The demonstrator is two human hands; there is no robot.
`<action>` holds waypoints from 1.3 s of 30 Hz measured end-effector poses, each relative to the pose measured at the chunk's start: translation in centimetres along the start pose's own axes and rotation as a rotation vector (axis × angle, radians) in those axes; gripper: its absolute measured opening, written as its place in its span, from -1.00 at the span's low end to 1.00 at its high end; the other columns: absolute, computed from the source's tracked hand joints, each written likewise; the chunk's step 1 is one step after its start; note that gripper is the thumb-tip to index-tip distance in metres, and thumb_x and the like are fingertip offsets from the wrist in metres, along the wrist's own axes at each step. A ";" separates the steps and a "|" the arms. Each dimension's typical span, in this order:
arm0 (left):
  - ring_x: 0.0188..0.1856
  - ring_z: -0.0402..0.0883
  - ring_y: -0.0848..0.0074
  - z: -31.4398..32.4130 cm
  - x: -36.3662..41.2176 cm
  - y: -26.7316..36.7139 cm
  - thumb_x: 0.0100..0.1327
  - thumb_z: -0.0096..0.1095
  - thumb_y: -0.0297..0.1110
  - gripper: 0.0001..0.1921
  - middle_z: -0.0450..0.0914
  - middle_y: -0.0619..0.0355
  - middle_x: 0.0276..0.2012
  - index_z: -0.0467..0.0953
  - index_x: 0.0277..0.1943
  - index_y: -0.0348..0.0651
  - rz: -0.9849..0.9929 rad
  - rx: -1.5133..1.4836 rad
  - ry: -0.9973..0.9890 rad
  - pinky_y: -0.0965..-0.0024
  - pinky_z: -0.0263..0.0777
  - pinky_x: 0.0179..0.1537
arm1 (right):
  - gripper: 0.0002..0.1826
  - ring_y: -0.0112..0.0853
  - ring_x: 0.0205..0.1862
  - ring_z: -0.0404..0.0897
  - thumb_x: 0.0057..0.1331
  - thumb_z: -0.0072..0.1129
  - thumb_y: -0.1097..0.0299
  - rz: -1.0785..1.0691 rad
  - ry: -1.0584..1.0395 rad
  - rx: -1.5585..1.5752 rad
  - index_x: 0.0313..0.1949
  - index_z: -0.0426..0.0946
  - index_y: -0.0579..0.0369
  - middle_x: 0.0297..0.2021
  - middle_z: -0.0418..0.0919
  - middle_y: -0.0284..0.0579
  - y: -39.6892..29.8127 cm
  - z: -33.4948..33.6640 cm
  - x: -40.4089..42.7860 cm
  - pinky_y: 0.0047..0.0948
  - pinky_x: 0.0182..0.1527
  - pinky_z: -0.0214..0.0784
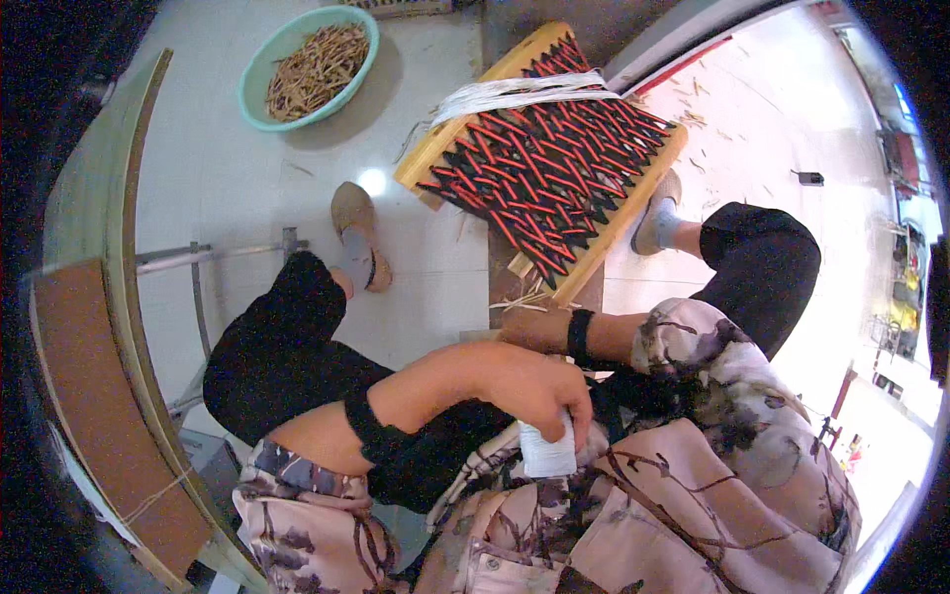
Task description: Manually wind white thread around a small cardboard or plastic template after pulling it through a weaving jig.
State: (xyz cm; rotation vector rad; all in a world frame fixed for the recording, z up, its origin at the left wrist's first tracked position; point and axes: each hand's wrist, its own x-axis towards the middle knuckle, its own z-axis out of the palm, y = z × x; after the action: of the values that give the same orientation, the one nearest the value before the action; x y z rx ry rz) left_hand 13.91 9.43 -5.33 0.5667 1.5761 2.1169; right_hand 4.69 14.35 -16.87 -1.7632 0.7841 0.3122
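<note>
My left hand (545,393) reaches across my lap, its fingers closed around a white roll (549,449), perhaps of cord or tape, close to my shirt front. Behind that forearm lies my right hand (523,330); its fingers are hidden, so any hold there cannot be made out. Past my hands, between my feet, a wooden-railed folding stool (605,237) lies at a slant. Its seat is a web of black and red cord (549,163). Across the far part of the seat runs a loose bundle of white strands (519,93).
A mint-green basin (249,89) full of dry brown stalk pieces (319,74) stands on the tiled floor at far left. Scattered bits (690,119) lie at right by a door frame (668,44). A wooden board edge (133,245) and a metal rail (215,256) border my left side.
</note>
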 end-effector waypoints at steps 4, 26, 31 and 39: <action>-0.40 0.49 0.40 0.4 1.2 -0.1 -0.13 0.05 -0.42 -0.68 0.55 0.04 -0.45 0.50 -0.21 -0.21 -0.056 -0.041 -0.110 0.35 0.35 -0.36 | -0.75 -0.17 -0.39 0.48 0.02 -0.08 0.47 0.040 -0.031 -0.026 -0.25 0.40 0.13 -0.45 0.48 0.06 0.3 0.5 0.1 -0.27 -0.35 0.32; -0.38 0.50 0.46 -1.4 2.4 -2.9 -0.18 0.08 -0.41 -0.64 0.57 0.10 -0.39 0.52 -0.21 -0.23 -0.187 0.183 -0.074 0.39 0.35 -0.32 | -0.79 -0.13 -0.41 0.47 0.03 -0.08 0.48 0.291 -0.049 -0.142 -0.29 0.39 0.17 -0.48 0.47 0.09 1.9 -0.4 -4.2 -0.25 -0.36 0.31; -0.41 0.50 0.44 -1.3 2.0 -1.4 -0.16 0.07 -0.41 -0.68 0.56 0.11 -0.43 0.52 -0.25 -0.22 -0.246 0.015 -0.067 0.38 0.35 -0.38 | -0.80 -0.12 -0.41 0.47 0.03 -0.08 0.48 0.243 -0.047 -0.115 -0.30 0.39 0.18 -0.49 0.46 0.10 1.5 0.1 -2.9 -0.25 -0.36 0.31; -0.39 0.50 0.47 -2.8 -1.6 -0.8 -0.15 0.05 -0.38 -0.70 0.56 0.11 -0.44 0.50 -0.29 -0.29 -0.144 0.243 0.193 0.42 0.37 -0.32 | -0.81 -0.10 -0.42 0.46 0.04 -0.09 0.49 0.173 -0.038 -0.141 -0.31 0.39 0.20 -0.51 0.46 0.11 0.8 -0.3 -1.2 -0.25 -0.37 0.31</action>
State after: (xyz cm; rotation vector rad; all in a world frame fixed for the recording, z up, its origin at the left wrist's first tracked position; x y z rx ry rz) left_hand 13.73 6.54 -6.97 0.3210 1.9360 1.9354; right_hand 3.24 14.32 -16.72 -1.8180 0.9081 0.5268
